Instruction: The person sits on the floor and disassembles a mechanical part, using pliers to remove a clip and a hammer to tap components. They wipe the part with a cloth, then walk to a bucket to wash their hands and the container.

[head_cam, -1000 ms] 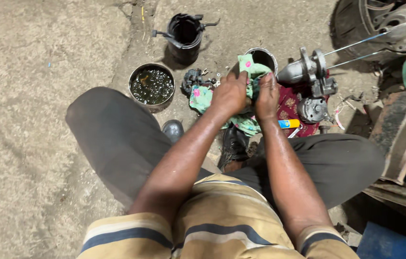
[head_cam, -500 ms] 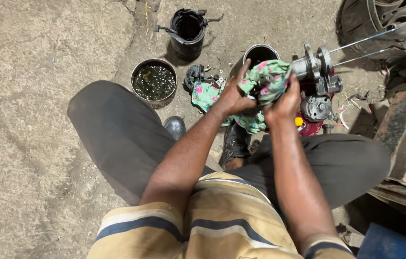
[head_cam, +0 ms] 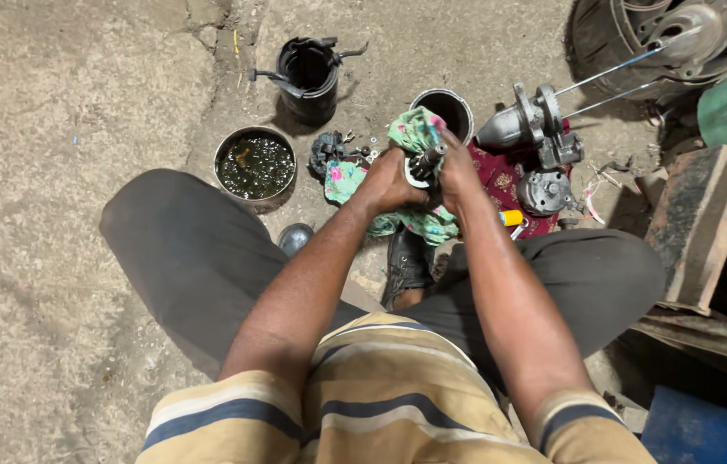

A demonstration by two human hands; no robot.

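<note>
**Green floral rag and dark metal shaft gripped in both hands**

Green floral cloth rag (head_cam: 415,176) bunched between both hands above the concrete floor (head_cam: 79,129), spilling down toward a black shoe (head_cam: 406,262). Left hand (head_cam: 389,182) closed around the rag and a white-collared, dark metal shaft part (head_cam: 425,161) poking up from it. Right hand (head_cam: 458,172) wrapped against the same part from the other side, fingers curled shut on cloth and metal. Just beyond the hands, a black cylindrical sleeve (head_cam: 443,112) standing open-topped on the floor. Left of that, a round metal bowl of dark oily liquid (head_cam: 255,163) and a black plastic housing (head_cam: 307,77) farther back. Right of the hands, a grey cast-metal engine assembly (head_cam: 531,129) lying on a dark red patterned cloth (head_cam: 501,176), a small yellow object (head_cam: 511,218) near its edge. Small dark gear parts (head_cam: 329,150) between bowl and rag.
</note>
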